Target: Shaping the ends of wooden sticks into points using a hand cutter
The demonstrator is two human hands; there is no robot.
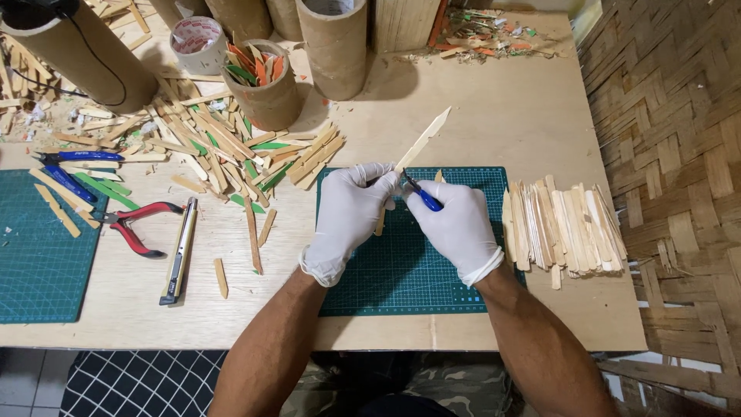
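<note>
Nearest the counter's [478, 116] front edge, both forearms come in over the dark green cutting mat [401, 270] that lies at the front, right of centre. The left hand [347, 216] and the right hand [455, 224] are gloved in white and meet above the mat's far half, almost touching.

The left fingers [370, 181] are closed round a long pale wooden stick [421, 143], gripping it near its lower part; a short length shows below the hand. Its long axis runs on a slant, from the hands up and away toward the counter's far right, ending in a cut point well clear of the mat. The right fingers [432, 193] are clamped on a small blue-handled cutter [421, 193], whose dark tip points up-left at the stick just beside the left fingertips. So the stick lies straight ahead of the cutter tip, and the left hand is the one that carries it.

Just right of the mat lies a row of cut pale sticks [563, 228] near the counter's right edge. To the left lie red-handled pliers [135, 224] and a utility knife [179, 251], then a second green mat [38, 262] at the left edge. Farther back, a loose heap of sticks [224, 147], a cardboard cup [266, 93] of coloured pieces, and tall cardboard tubes [336, 46] along the far edge.
</note>
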